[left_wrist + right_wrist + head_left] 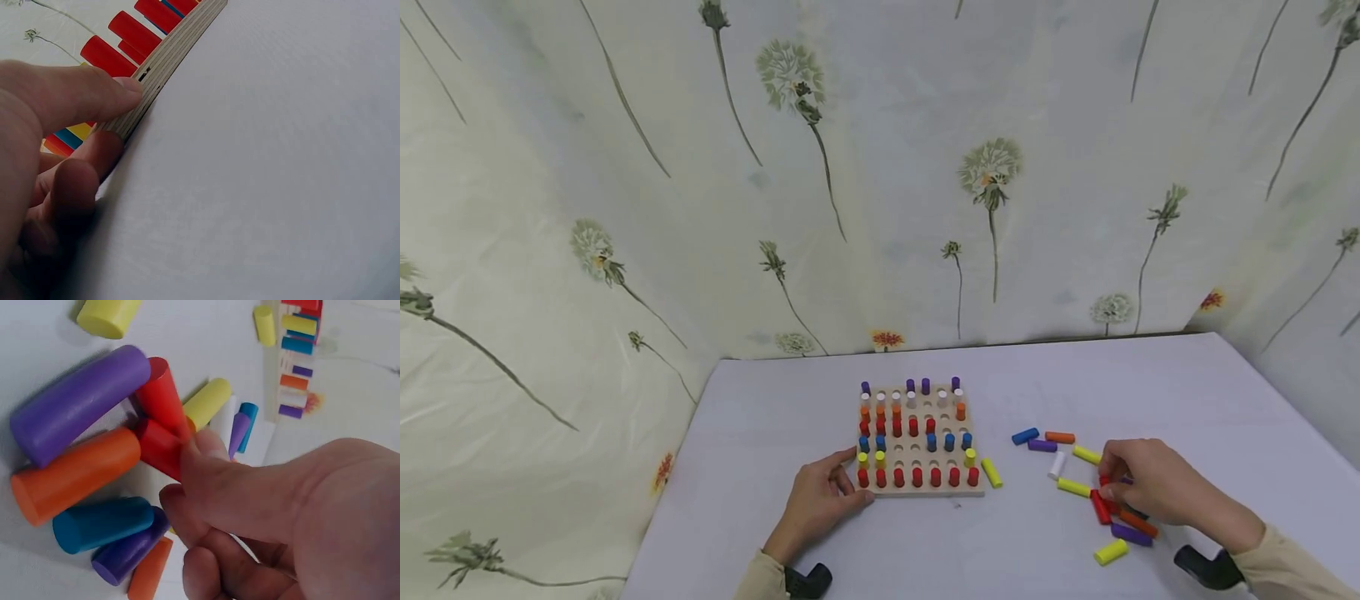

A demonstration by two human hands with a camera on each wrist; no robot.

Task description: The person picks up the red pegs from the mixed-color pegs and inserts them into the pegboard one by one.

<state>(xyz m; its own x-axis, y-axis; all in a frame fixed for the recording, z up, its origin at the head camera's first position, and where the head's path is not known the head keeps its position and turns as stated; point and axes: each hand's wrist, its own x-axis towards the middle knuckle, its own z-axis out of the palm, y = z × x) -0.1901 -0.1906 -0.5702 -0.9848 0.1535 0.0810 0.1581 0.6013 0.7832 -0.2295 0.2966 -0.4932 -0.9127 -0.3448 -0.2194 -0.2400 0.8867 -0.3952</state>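
Note:
A wooden pegboard (907,452) carries upright coloured pegs in rows: purple at the back, then white, orange, red, blue, yellow, and red in front. My left hand (822,498) holds its near left corner. In the left wrist view the thumb (128,94) presses the board's front edge, with the index finger round the corner. Over the loose pegs at the right, my right hand (1161,482) pinches a red peg (159,450) between thumb and index finger. Another red peg (159,394) lies against it. The pinched peg's far end is hidden by the fingers.
Around the right hand lie loose pegs: orange (75,475), purple (81,403), blue (103,525), yellow (1110,552) and white (1057,464). One yellow peg (992,472) lies just right of the board. A flower-patterned curtain (880,167) stands behind the white table (760,417).

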